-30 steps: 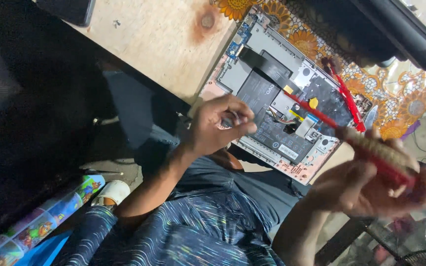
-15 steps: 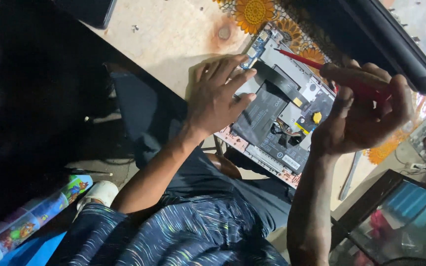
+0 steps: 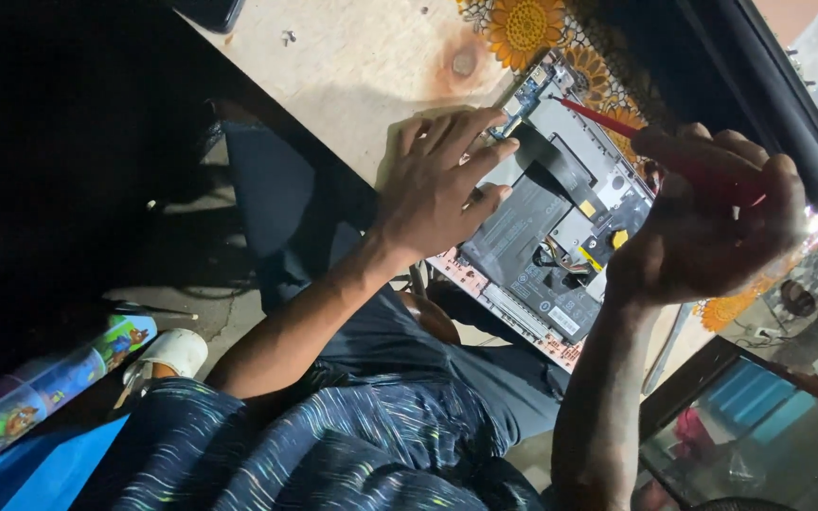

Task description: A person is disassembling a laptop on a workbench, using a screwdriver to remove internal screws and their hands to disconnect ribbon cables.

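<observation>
An opened laptop base with its bottom cover off [image 3: 560,237] lies at the near edge of the pale wooden tabletop [image 3: 352,76], partly overhanging toward the person's lap, with its dark flat battery pack [image 3: 518,232] and small circuit boards exposed. The left hand [image 3: 437,185] rests flat on the laptop's left end, fingers spread and extended over the corner nearest the bare wood, grasping nothing; pressing down there appears to keep the chassis from sliding or tipping off the edge. The right hand [image 3: 712,218] is clenched around the handle of a red-shafted screwdriver [image 3: 603,118], whose thin shaft angles toward the far left corner of the laptop, close to the left fingertips. The tip's exact contact point is too small to tell. Holding the tool in a full fist suggests a firm, steady grip for work on a small fastener. Under the laptop's far side lies a sunflower-patterned cloth [image 3: 527,28]. A few tiny loose screws [image 3: 288,38] sit on the bare wood toward the tabletop's far edge, well apart from the hands. A black laptop lid [image 3: 769,85] lies along the right side.
</observation>
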